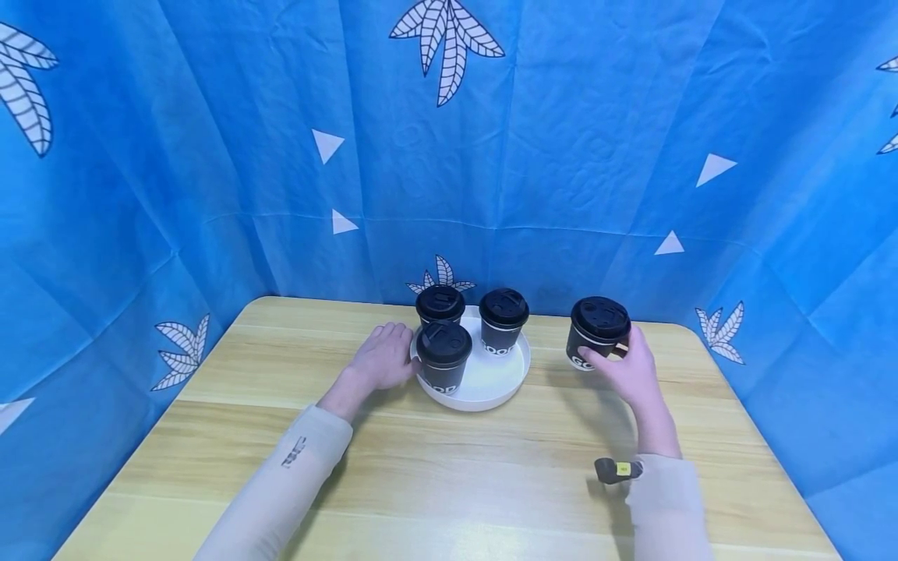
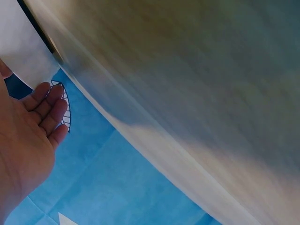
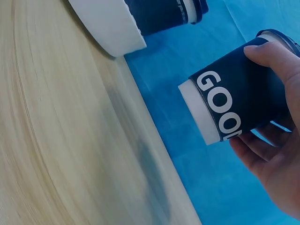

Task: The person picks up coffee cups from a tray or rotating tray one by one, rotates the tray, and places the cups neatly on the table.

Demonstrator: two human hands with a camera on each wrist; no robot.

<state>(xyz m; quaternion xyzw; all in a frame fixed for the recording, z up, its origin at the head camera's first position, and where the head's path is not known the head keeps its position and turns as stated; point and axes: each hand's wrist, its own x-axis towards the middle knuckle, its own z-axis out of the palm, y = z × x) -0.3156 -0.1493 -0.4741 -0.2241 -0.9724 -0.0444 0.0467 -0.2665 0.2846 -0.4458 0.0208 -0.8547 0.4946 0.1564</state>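
Note:
My right hand (image 1: 629,368) grips a black paper coffee cup (image 1: 588,340) with a black lid and white lettering. In the right wrist view, thumb and fingers wrap the lidded end of this cup (image 3: 220,96), whose white base is off the table. My left hand (image 1: 382,357) is at the left side of a round white tray (image 1: 484,403), its fingers loosely bent; the left wrist view shows the thumb by the tray wall (image 2: 33,42). On the tray stand three similar cups: front left (image 1: 443,366), back left (image 1: 440,304) and back right (image 1: 502,319).
The wooden table (image 1: 449,483) reaches back to a blue curtain (image 1: 596,117) with leaf and triangle prints, which also hangs at both sides. A small dark device with a yellow label (image 1: 617,470) sticks out beside the right sleeve.

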